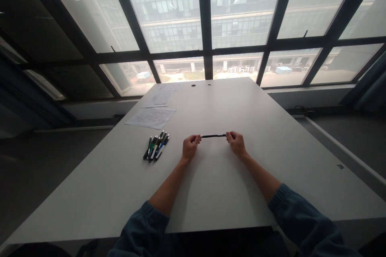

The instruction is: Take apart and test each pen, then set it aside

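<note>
A slim black pen (213,136) spans the gap between my two hands, lying crosswise above the white table. My left hand (190,147) pinches its left end between thumb and fingers. At the other end, my right hand (237,143) grips the pen the same way. To the left of my left hand lies a loose pile of pens (156,147), several of them, mostly black with some green, blue and white parts. The very tips of the held pen are hidden by my fingers.
Printed paper sheets (151,118) lie on the left part of the white table (229,106), beyond the pile. A small dark mark or piece (340,166) shows near the right edge. Tall windows with dark frames (205,24) stand behind the table's far edge.
</note>
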Motion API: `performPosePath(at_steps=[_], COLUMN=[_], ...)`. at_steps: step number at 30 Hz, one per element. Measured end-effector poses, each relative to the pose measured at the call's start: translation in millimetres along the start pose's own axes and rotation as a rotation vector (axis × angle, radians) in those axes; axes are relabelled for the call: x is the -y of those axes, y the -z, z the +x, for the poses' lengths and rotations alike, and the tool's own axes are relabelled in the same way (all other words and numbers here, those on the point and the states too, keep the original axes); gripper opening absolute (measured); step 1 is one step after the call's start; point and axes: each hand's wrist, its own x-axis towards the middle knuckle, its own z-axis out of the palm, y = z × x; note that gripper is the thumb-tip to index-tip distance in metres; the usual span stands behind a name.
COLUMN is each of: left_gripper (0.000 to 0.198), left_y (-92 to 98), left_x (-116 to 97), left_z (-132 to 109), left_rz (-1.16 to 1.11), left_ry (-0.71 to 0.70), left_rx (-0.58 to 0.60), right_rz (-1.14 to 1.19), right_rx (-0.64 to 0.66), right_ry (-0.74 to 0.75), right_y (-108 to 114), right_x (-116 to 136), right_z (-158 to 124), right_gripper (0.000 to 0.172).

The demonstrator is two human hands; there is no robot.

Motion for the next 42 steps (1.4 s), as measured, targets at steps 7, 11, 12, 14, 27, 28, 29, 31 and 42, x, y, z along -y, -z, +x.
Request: performPosePath(at_steps=[7, 11, 12, 14, 27, 28, 29, 31, 42], left_gripper=[0.039, 0.039, 0.040, 0.040, 0.040, 0.040, 0.040, 0.041, 0.042], left_y=[0.7, 0.5, 0.4, 0.3, -0.5, -0.4, -0.3, -0.4, 0.1], left_x=[-1.5, -3.7, -3.7, -2.8, 3.8, 4.1, 4.2, 3.7, 1.0], left_z=[0.1, -0.2, -0.2, -0.1, 1.9, 1.8, 1.6, 1.2, 0.4], left_rz=[0.003, -0.006, -0.009, -0.010, -0.007, -0.007, -0.006, -0.004, 0.012], left_ry=[-0.006, 0.011, 0.015, 0.015, -0.008, -0.010, -0.010, -0.008, -0.003], left_rx=[0.004, 0.001, -0.001, 0.000, 0.008, 0.010, 0.011, 0.011, 0.023], right_rz=[-0.031, -0.072, -0.076, -0.081, -0.097, -0.098, -0.099, -0.102, -0.115], right_rx=[-0.001, -0.005, -0.006, -0.010, -0.022, -0.022, -0.022, -0.022, -0.024], right_ry=[0.012, 0.040, 0.043, 0.048, 0.054, 0.054, 0.055, 0.055, 0.064], right_y=[0.3, 0.7, 0.7, 0.4, -0.5, -0.5, -0.5, -0.3, -0.4], right_x=[0.2, 1.1, 1.3, 1.7, 1.0, 0.8, 0.8, 1.3, 4.9], right_z=[-0.2, -0.5, -0.4, -0.2, -0.5, -0.4, -0.3, -0.5, -0.6], right_gripper=[0.043, 0.042, 0.042, 0.042, 0.042, 0.042, 0.042, 0.041, 0.043])
